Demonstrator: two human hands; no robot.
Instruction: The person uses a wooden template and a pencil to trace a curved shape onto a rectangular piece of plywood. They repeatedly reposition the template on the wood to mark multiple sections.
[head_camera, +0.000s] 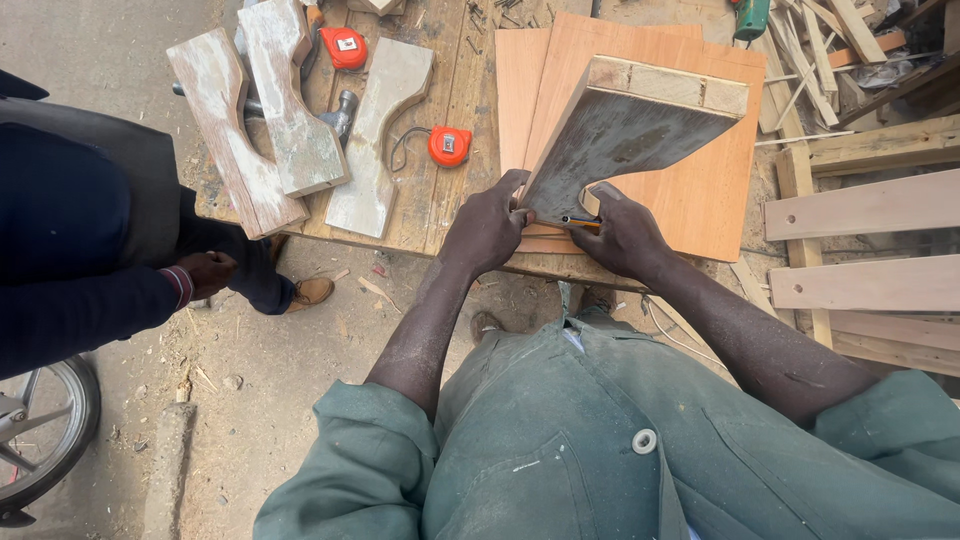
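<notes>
The workbench (440, 200) spans the upper half of the frame and carries all work at standing height. On it, right of centre, lie stacked reddish plywood sheets (700, 190), laid flat so that they give a marking surface. A grey curved wooden template (625, 135) rests on the top sheet, wide end toward the top of the frame and narrow end toward the person, so its curved edge can be followed. The left hand (487, 228), at centre frame, is closed with fingertips pressed on the template's narrow end, apparently to keep it from shifting. The right hand (622, 232), just beside it, pinches a pencil (580, 221) whose tip sits against the template's lower edge. At upper left, three similar curved pieces (290, 130) lie together, with two orange tape measures (450, 146) near them. A second person's dark sleeve (80, 250) fills the left edge.
</notes>
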